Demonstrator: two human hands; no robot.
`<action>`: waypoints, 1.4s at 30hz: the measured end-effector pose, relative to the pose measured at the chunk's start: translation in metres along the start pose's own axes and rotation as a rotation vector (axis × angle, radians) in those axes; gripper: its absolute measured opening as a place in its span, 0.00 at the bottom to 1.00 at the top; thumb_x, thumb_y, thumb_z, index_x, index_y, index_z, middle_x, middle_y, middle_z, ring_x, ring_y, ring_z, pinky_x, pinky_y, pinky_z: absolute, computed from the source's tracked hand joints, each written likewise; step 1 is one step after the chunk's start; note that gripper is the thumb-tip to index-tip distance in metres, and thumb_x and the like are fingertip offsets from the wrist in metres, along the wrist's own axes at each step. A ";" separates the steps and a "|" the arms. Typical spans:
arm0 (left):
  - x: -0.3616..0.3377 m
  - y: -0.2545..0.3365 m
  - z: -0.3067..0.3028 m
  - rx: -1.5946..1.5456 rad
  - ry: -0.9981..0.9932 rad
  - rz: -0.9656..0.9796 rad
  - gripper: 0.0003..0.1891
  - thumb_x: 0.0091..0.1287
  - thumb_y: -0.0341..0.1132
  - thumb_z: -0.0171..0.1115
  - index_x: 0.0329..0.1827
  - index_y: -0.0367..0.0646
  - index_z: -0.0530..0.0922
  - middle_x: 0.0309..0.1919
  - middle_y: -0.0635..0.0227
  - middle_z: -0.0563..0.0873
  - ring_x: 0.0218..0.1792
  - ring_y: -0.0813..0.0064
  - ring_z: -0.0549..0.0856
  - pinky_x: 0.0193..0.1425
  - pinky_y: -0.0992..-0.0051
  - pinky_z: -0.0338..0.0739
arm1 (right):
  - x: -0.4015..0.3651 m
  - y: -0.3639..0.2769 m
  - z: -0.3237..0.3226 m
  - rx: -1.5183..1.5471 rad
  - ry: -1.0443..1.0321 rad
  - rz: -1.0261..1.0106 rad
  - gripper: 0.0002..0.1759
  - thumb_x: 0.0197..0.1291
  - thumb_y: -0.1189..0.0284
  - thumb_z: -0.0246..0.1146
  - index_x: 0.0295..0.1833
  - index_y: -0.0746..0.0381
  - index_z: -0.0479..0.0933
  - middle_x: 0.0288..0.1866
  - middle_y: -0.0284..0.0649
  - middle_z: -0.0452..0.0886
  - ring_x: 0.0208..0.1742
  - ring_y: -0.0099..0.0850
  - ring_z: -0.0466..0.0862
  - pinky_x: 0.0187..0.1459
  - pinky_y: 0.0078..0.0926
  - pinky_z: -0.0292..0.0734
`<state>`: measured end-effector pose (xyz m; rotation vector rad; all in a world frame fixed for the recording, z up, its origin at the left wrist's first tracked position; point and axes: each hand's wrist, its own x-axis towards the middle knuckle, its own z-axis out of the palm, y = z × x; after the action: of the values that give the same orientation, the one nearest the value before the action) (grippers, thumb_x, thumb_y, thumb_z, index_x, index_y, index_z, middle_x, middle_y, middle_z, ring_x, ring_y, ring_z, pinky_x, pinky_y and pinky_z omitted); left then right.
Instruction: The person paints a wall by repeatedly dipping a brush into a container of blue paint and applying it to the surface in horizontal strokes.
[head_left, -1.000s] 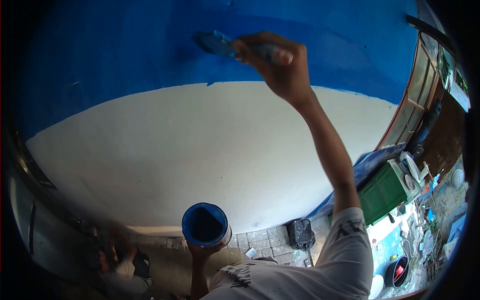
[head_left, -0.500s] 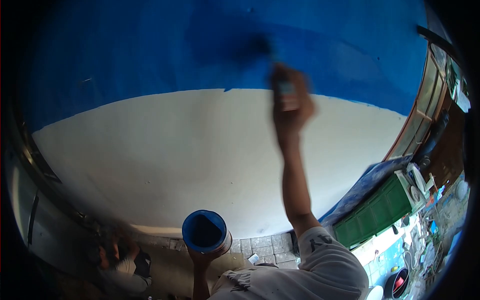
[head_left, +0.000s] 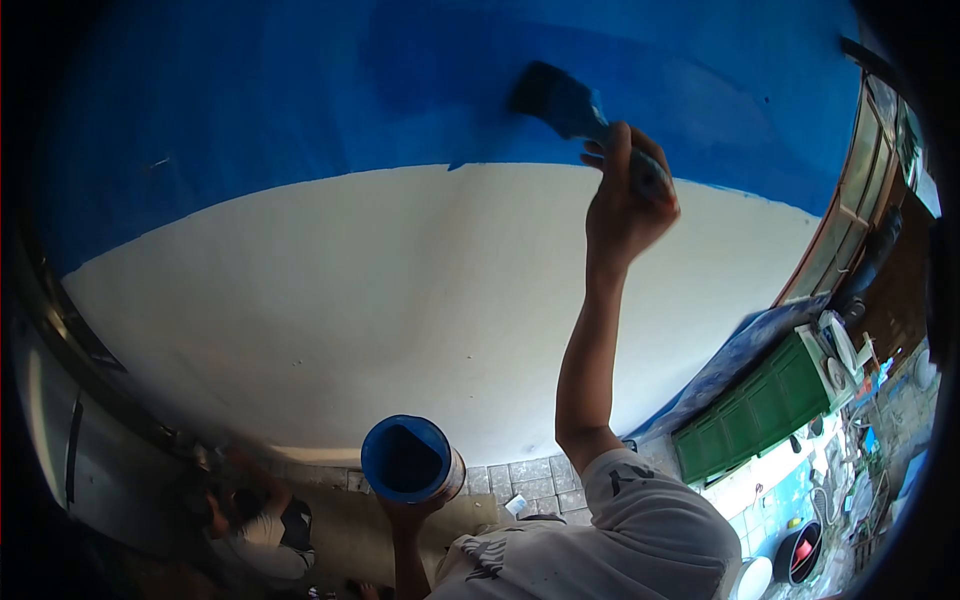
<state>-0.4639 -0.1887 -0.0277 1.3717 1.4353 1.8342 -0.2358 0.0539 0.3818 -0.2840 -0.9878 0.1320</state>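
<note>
A wide paintbrush is gripped by its handle in my right hand, its dark bristles against the blue part of the wall. Fresh, darker blue paint spreads around the bristle end. Below a fairly sharp edge the wall is white. Low in the view, my left hand holds a paint can from underneath and the side. The can's rim and inside are coated blue, and its mouth faces the camera.
Another person crouches at lower left, an arm raised toward the wall's base. A green cabinet-like box stands at right beside a blue patterned sheet. Paving runs along the wall's foot. A black tub sits at lower right.
My right hand has moved right, and the brush has tilted so its bristles point up and left. The can stays in my left hand. The crouching person's arm has shifted.
</note>
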 end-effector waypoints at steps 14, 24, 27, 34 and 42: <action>0.000 -0.012 -0.018 0.349 0.096 0.181 0.56 0.39 0.40 0.93 0.73 0.39 0.68 0.62 0.58 0.82 0.60 0.61 0.86 0.67 0.59 0.83 | -0.029 0.015 0.035 -0.126 -0.138 -0.122 0.08 0.71 0.74 0.71 0.45 0.69 0.87 0.35 0.42 0.90 0.35 0.31 0.92 0.38 0.25 0.90; 0.027 0.010 -0.009 0.098 0.076 0.106 0.52 0.38 0.41 0.93 0.68 0.38 0.73 0.57 0.58 0.86 0.55 0.63 0.89 0.65 0.60 0.85 | -0.045 -0.036 0.050 -0.049 -0.364 -0.258 0.07 0.70 0.75 0.72 0.44 0.70 0.86 0.36 0.41 0.89 0.35 0.28 0.91 0.37 0.22 0.88; 0.030 0.006 -0.008 0.136 0.084 0.137 0.52 0.36 0.41 0.94 0.68 0.38 0.74 0.56 0.58 0.87 0.54 0.63 0.89 0.65 0.59 0.85 | -0.036 -0.021 0.060 -0.097 -0.393 -0.278 0.07 0.70 0.75 0.72 0.44 0.69 0.86 0.36 0.41 0.89 0.35 0.27 0.91 0.36 0.22 0.87; 0.018 0.013 -0.006 0.030 0.128 0.106 0.53 0.37 0.40 0.94 0.69 0.38 0.72 0.57 0.60 0.86 0.56 0.64 0.88 0.65 0.60 0.85 | -0.015 -0.008 0.008 -0.161 -0.136 -0.118 0.08 0.69 0.75 0.73 0.48 0.69 0.87 0.39 0.42 0.90 0.38 0.29 0.91 0.39 0.25 0.88; 0.005 0.004 -0.008 0.100 0.020 0.025 0.59 0.34 0.40 0.95 0.73 0.38 0.68 0.63 0.59 0.81 0.61 0.63 0.84 0.68 0.61 0.81 | -0.077 -0.017 0.055 -0.162 -0.511 -0.411 0.18 0.55 0.80 0.72 0.53 0.59 0.85 0.49 0.41 0.87 0.39 0.41 0.91 0.38 0.34 0.87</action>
<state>-0.4720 -0.1892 -0.0218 1.4288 1.5453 1.8180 -0.3241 0.0291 0.3538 -0.1918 -1.5478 -0.2646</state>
